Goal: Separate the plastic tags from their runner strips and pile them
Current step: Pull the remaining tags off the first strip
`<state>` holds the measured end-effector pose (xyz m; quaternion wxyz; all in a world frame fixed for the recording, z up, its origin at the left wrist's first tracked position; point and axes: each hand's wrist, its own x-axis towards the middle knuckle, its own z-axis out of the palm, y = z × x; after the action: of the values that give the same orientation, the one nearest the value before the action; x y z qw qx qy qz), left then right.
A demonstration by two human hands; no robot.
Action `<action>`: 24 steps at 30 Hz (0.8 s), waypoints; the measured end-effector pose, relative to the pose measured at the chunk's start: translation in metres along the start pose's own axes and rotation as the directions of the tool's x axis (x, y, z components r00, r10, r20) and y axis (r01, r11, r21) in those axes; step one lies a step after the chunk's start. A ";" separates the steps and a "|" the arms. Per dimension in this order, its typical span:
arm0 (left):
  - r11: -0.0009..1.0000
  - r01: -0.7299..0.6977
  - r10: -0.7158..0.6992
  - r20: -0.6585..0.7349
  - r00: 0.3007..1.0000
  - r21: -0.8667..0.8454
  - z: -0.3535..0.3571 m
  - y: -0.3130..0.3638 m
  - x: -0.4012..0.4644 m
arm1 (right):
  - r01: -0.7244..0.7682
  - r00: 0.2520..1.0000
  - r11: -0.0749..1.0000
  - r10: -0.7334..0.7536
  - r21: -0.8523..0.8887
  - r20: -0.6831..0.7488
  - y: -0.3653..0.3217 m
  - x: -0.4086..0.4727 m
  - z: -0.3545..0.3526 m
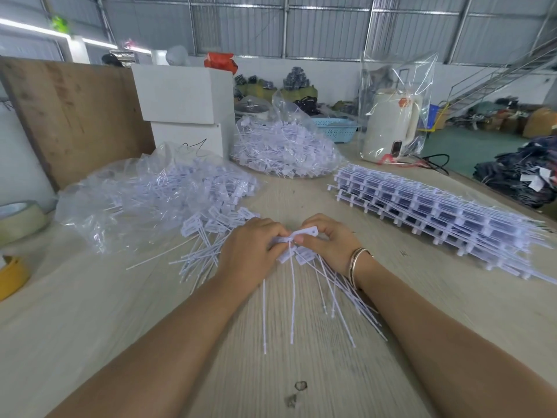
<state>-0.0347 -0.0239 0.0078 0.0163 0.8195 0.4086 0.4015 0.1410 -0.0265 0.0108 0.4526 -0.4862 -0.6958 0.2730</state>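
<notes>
My left hand and my right hand meet at the middle of the wooden table, both pinching a small bunch of white plastic tags. The thin tails of the tags hang toward me across the table. A loose pile of separated tags lies just left of my left hand, spilling from a clear plastic bag. A stack of tag strips still on their runners lies to the right.
A second heap of tags in a clear bag sits at the back. White boxes, a wooden board, a bagged cream kettle, a blue basket and tape rolls ring the table.
</notes>
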 end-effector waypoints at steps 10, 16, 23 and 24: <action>0.990 0.062 -0.063 -0.003 0.998 -0.130 0.003 -0.003 0.003 | 0.083 0.996 0.996 -0.084 -0.015 -0.041 -0.001 0.000 -0.001; 0.981 0.045 -0.053 -0.042 0.998 -0.186 0.004 -0.002 0.004 | 0.104 0.993 0.995 -0.103 0.012 -0.065 0.000 0.000 0.000; 0.906 0.211 -0.216 0.029 0.976 -0.368 0.004 -0.005 0.002 | 0.160 0.981 0.986 -0.154 0.041 -0.121 -0.001 -0.001 -0.003; 0.915 0.211 -0.214 0.030 0.976 -0.343 0.004 -0.006 0.001 | 0.132 0.985 0.988 -0.122 0.077 -0.123 -0.002 -0.002 -0.003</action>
<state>-0.0353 -0.0182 0.0037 0.2009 0.7530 0.4189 0.4660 0.1429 -0.0293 0.0132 0.5295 -0.4364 -0.6854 0.2437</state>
